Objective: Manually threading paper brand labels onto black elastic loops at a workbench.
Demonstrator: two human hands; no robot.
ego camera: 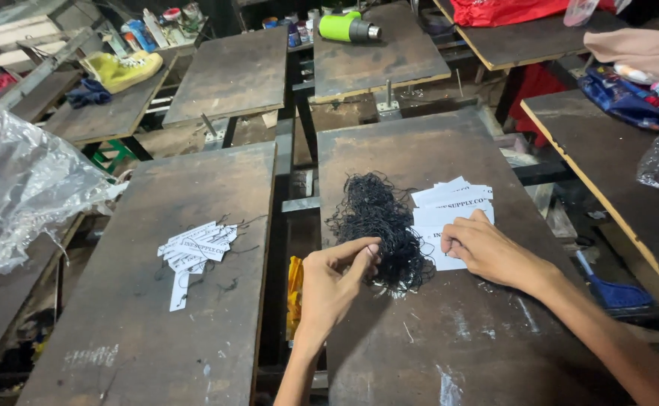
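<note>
Both forearms reach in from the bottom edge over the right table (pixel 435 353). Leftmost, on the neighbouring table, lies a pile of tags (pixel 194 248) with strings already on them, so it seems part of the work is done. The left hand (pixel 337 278) has its grip pinched together on a strand at the edge of the black strings (pixel 378 225). The right hand (pixel 487 252) presses flat, fingers together, on the fanned blank tags (pixel 450 207), which are unstrung; many remain.
</note>
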